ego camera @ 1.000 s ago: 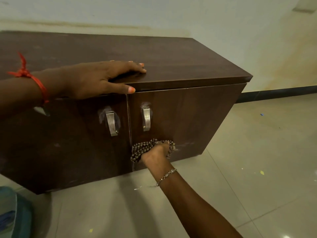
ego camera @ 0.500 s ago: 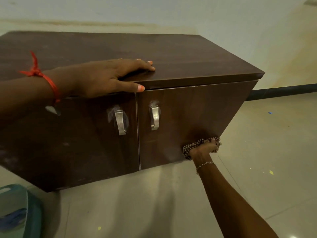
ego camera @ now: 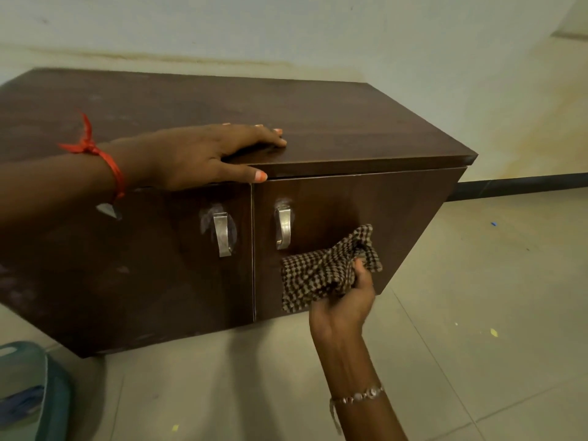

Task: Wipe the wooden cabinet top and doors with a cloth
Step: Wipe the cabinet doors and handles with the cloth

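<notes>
1. The wooden cabinet (ego camera: 334,122) stood on the tiled floor (ego camera: 477,313) against a pale wall (ego camera: 286,27), both of its doors closed.
2. The left hand (ego camera: 194,157) lay flat with fingers spread on the cabinet top near its front edge, at 10 o'clock of the frame, the thumb hooked over the edge above the door seam. A red thread (ego camera: 95,151) was tied around that wrist.
3. The right hand (ego camera: 350,297) was clenched around a bunched checked cloth (ego camera: 324,268), pinching it between fingers and palm, at 5 o'clock from the right door's handle (ego camera: 283,229).
4. The cloth was in front of the lower half of the right door (ego camera: 381,202); whether it touched the wood could not be told.
5. The left door (ego camera: 143,265) carried its own metal handle (ego camera: 222,233), at 9 o'clock from the other handle.
6. A beaded bracelet (ego camera: 359,396) circled the right wrist.
</notes>
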